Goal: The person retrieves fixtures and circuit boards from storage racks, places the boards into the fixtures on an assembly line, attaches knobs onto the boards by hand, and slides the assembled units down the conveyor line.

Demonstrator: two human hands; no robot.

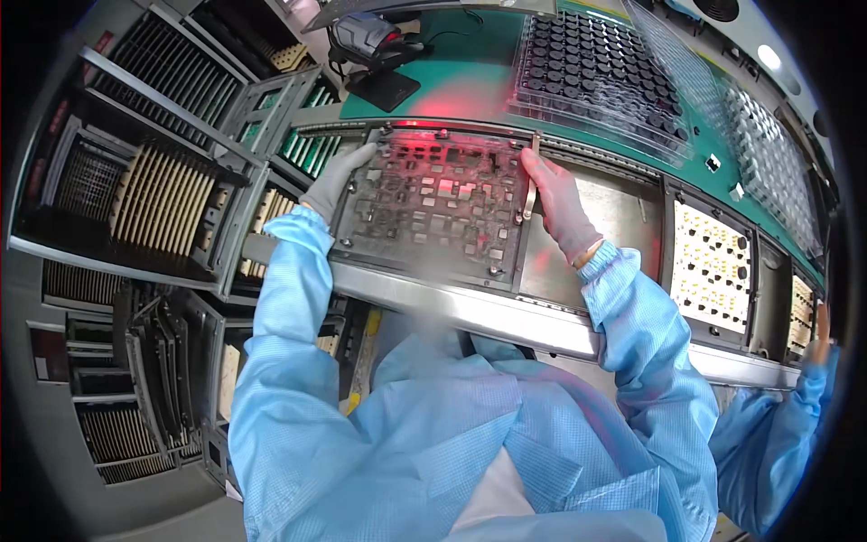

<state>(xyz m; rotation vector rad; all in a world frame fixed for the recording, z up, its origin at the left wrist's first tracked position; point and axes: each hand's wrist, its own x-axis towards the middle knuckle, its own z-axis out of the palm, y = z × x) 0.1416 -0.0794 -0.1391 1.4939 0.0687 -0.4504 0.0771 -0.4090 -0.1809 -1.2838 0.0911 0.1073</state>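
A dark, rectangular soldering pallet with many small cut-outs and screws around its border sits over a metal conveyor rail. My left hand, in a grey glove, grips the pallet's left edge near the far corner. At the far right corner, my right hand holds the opposite edge beside a metal bar, its fingertips uncovered or lit red. Fingers beneath the pallet are hidden. Red light falls on the pallet's far part.
A scanner stands on the green mat. Trays of black round parts lie at the back right. Left are racks of boards. White boards with black parts sit along the conveyor. A co-worker's hand shows far right.
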